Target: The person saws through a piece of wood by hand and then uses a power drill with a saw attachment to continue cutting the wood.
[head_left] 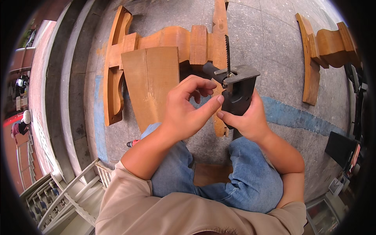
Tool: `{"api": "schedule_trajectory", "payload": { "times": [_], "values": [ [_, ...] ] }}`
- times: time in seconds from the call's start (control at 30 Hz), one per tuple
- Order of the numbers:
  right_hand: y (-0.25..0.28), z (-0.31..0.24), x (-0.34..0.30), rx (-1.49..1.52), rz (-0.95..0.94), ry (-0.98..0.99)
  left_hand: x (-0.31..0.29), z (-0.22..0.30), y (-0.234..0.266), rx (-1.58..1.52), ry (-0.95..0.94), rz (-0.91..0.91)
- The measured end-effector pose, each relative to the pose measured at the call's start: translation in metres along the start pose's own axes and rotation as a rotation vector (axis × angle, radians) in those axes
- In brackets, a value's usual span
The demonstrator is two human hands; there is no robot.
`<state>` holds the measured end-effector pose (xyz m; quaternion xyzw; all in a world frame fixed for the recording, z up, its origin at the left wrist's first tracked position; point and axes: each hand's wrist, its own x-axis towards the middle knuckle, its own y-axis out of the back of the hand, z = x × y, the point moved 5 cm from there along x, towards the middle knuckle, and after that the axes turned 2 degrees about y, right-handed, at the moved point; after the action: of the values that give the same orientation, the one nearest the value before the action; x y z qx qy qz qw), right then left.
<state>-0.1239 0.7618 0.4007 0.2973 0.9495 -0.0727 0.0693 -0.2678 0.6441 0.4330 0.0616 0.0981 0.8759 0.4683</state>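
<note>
My right hand (250, 122) grips a black jigsaw (237, 97) turned upside down, its flat metal base plate (243, 74) facing up. A dark toothed blade (228, 55) stands upright out of the plate. Close to the saw's left side is my left hand (182, 107), fingers loosely curled and thumb apart from them. The left thumb tip is at the saw's body; whether it touches, I cannot tell. No object shows in the left hand.
A wide wooden board (150, 82) leans by a shaped wooden frame (164, 38) ahead on the left. Another wooden piece (311, 62) stands far right. A red-and-black tool (133, 143) lies by my left knee. Stone steps (72, 90) run along the left.
</note>
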Motion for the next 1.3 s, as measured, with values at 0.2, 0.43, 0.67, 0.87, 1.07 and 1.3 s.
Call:
{"api": "schedule_trajectory", "payload": {
  "times": [0.2,0.43,0.67,0.87,1.07,1.3],
  "values": [
    [-0.005,-0.001,-0.001,-0.12,0.001,0.115,-0.001,-0.011,-0.005,-0.246,0.187,0.002],
    [-0.013,-0.006,0.001,-0.166,-0.015,0.154,-0.001,-0.015,-0.003,-0.372,0.148,0.131],
    [-0.012,-0.001,0.003,-0.032,-0.016,0.057,0.002,-0.01,0.013,-0.445,0.13,0.198],
    [0.009,0.008,0.016,0.585,0.033,-0.144,-0.001,-0.019,-0.002,-0.551,0.203,0.004],
    [0.007,-0.003,0.013,0.693,-0.014,-0.091,0.004,-0.023,-0.01,-0.747,0.291,-0.078],
    [0.01,0.002,0.018,0.939,-0.009,-0.132,0.004,-0.02,-0.016,-1.075,0.476,-0.13]
  ]
}}
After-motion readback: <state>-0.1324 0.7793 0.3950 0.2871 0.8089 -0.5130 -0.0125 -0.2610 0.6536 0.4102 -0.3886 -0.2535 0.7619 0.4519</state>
